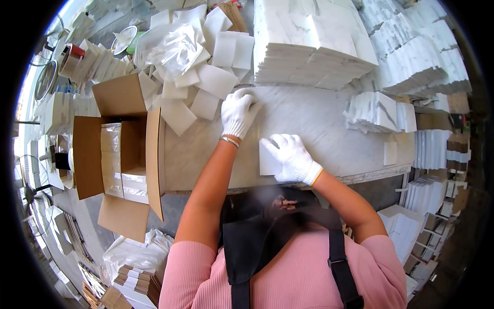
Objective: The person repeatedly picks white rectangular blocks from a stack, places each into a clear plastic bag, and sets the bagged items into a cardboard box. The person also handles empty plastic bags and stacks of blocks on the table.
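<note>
My right hand (294, 158), in a white knit glove, grips a small white square tile (268, 162) at the near edge of the marble-topped table. Its thumb lies over the tile's upper part, and the hand covers the tile's right side. Farther left and forward is my left hand (239, 114), gloved too, with its fingers loosely bent and thumb apart. Nothing shows in it. Beside it lies a loose heap of white foam sheets (205, 105), with crumpled clear plastic (177, 49) on top.
An open cardboard box (135, 147) with plastic-wrapped packs inside stands left of the table (206, 165). Tall stacks of marble tiles (311, 46) rise at the back. A shorter tile row (374, 112) and a small white piece (390, 153) are on the right.
</note>
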The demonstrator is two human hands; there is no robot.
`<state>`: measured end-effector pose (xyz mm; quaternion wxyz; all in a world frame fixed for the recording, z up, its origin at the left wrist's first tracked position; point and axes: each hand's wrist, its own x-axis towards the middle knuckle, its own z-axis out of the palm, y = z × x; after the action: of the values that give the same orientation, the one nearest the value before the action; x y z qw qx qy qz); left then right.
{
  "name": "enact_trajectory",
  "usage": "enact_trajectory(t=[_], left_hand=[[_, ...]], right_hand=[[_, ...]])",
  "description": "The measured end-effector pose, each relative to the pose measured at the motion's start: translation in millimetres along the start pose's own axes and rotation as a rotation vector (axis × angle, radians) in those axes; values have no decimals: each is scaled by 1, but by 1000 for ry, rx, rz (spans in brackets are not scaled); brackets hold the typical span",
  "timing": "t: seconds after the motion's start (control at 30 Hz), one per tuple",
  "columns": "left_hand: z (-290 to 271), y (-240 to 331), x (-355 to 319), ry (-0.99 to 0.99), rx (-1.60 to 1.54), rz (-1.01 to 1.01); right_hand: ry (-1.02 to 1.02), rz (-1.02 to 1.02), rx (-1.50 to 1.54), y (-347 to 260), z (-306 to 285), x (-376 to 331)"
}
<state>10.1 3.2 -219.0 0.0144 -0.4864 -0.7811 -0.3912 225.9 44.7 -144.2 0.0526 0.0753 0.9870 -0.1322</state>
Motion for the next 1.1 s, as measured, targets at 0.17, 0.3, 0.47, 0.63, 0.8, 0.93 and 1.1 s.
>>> enact_trajectory(t=[0.17, 0.3, 0.47, 0.63, 0.8, 0.93, 1.1], left_hand=[[0, 4, 3, -13, -8, -4], [3, 3, 5, -12, -4, -4], [1, 2, 4, -38, -15, -27], [-20, 17, 6, -127, -213, -138], [-68, 48, -12, -311, -554, 4], [-101, 63, -45, -467, -556, 140], [-92, 57, -94, -537, -356, 259]], right_hand=[[-21, 9, 3, -1, -4, -5], [-28, -1, -1, 3, -5, -6], [-44, -3, 4, 2, -5, -8], [-113, 46, 20, -1, -11, -13], [398, 133, 105, 22, -56, -20], [198, 109, 176, 22, -84, -2], [41, -132, 233, 42, -27, -36]])
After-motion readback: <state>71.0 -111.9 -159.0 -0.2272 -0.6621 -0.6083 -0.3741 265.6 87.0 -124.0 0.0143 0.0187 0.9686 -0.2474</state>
